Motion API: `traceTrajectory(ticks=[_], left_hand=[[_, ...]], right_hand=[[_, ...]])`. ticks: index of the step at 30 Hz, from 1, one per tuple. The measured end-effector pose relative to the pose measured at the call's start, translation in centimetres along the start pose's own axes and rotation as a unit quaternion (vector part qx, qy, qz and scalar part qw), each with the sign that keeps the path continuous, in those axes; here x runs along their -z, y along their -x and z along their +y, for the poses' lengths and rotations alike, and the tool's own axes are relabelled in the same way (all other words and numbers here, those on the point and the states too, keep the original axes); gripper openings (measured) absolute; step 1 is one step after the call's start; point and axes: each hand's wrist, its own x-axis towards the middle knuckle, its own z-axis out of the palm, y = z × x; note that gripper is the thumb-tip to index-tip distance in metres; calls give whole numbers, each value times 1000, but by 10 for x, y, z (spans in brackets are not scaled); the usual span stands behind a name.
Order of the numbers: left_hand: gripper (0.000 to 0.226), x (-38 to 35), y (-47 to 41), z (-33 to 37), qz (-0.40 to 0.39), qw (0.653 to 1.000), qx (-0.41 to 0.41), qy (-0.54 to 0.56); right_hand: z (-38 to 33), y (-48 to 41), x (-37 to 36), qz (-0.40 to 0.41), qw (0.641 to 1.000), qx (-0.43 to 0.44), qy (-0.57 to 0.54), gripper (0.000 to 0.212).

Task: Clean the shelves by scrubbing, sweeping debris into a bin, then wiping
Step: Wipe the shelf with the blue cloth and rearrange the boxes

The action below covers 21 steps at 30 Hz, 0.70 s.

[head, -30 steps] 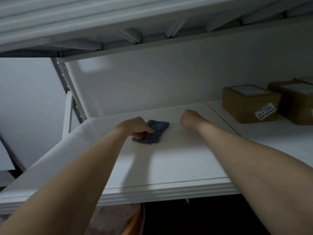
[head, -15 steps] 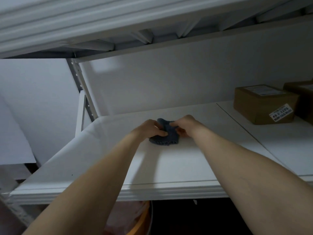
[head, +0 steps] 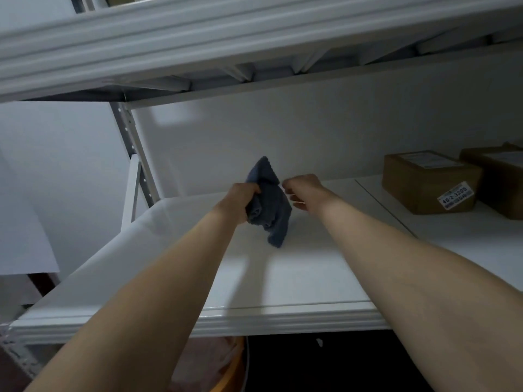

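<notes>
While reaching straight forward over the white shelf [head: 283, 278], grips a blue cloth [head: 268, 205] in the left hand [head: 243, 202], lifted above the board. Fingers wrapped tight round the bunched middle of it, knuckles up, wrist in line with the outstretched forearm. Stands in a peak above the fist and hangs in a loose tail below it, down to the shelf or just short of it; cannot tell which. Just right of the cloth, holds the right hand [head: 302, 190] at about the same height, back of the hand up, fingers curled in toward the palm, thumb apart underneath, nothing in the grasp. Cannot tell whether the fingertips brush the fabric. Right forearm likewise stretched out, angled in from the lower right. Well off to the right of the right hand, two brown boxes [head: 427, 182] side by side on the same level, the nearer one with a white sticker [head: 455, 198] on its front. Above both hands, the ribbed underside of an upper shelf [head: 198, 38]. Below the left forearm, under the shelf's front edge, the orange rim of a bin [head: 230, 372] with a pale bag in it.
</notes>
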Motion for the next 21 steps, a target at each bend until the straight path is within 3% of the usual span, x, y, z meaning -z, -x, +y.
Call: traceTrajectory(ticks=[3, 5, 8, 11, 13, 14, 16, 18, 19, 21], left_hand=[[37, 9, 4, 5, -35, 994, 22, 97], [35, 11, 10, 8, -56, 988, 25, 138], [32, 12, 15, 10, -82, 983, 45, 155], [45, 24, 15, 13, -94, 990, 60, 89], [44, 37, 14, 16, -66, 995, 55, 51], [43, 44, 13, 16, -44, 997, 44, 36], [38, 57, 11, 12, 13, 999, 20, -42], [32, 64, 12, 3, 46, 975, 13, -216], [35, 66, 12, -5, 61, 941, 18, -332], [44, 61, 20, -15, 58, 873, -9, -484]], right_hand=[[14, 1, 9, -25, 997, -43, 62, 46], [16, 4, 5, -96, 990, -94, -35, 57], [12, 1, -9, -217, 947, -119, -206, 61], [2, 2, -21, -207, 941, -85, -253, 39], [-1, 7, -25, -173, 951, -60, -248, 16], [-1, 8, -26, -173, 952, -60, -244, 14], [1, 13, -28, -181, 969, -65, -154, 17], [4, 18, -28, -136, 983, -48, 111, 10], [6, 20, -28, -108, 965, -23, 238, 7], [6, 19, -31, -82, 937, 17, 339, 15]])
